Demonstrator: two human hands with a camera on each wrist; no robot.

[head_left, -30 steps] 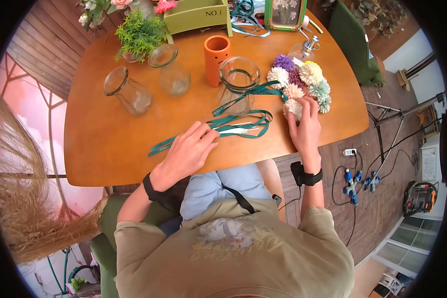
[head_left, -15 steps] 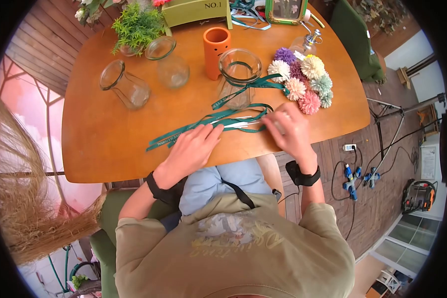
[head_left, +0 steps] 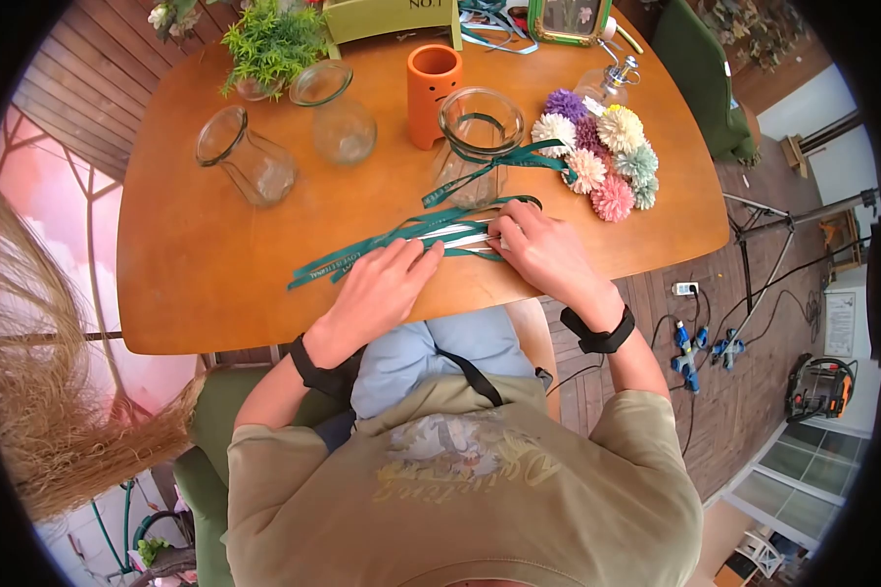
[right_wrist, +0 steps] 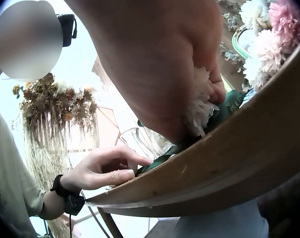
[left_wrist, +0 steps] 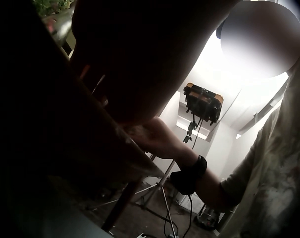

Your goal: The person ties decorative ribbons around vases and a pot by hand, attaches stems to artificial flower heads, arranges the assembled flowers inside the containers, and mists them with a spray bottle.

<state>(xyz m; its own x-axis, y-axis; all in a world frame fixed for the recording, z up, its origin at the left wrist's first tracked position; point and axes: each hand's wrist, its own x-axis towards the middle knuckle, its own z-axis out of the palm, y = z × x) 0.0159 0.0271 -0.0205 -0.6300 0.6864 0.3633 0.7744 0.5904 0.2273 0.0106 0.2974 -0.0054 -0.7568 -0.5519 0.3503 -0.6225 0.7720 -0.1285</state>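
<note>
In the right wrist view my right hand point(right_wrist: 155, 64) holds a fluffy white artificial flower point(right_wrist: 202, 106) under its curled fingers, low over the tabletop. The head view shows this hand at the right end of a loose dark green ribbon point(head_left: 347, 256) and several white sticks point(head_left: 460, 237), with the flower hidden beneath it. My left hand point(head_left: 377, 286) rests by the table's front edge, its fingertips at the left end of the sticks, on the ribbon; thumb and forefinger stand apart in the right wrist view. Another green ribbon point(head_left: 485, 168) is tied round a glass vase point(head_left: 480, 122) just beyond.
A bunch of colourful pompom flowers point(head_left: 612, 147) lies right of the vase. Behind stand an orange pot point(head_left: 431, 103), a spray bottle point(head_left: 612, 83) and a green planter box point(head_left: 392, 24). Two more glass vases, one round point(head_left: 347, 132) and one flared point(head_left: 250, 161), stand left.
My right hand has moved left from the flower bunch to the ribbon and sticks, bringing the white flower along and uncovering a pink one. My left hand has shifted slightly at the sticks.
</note>
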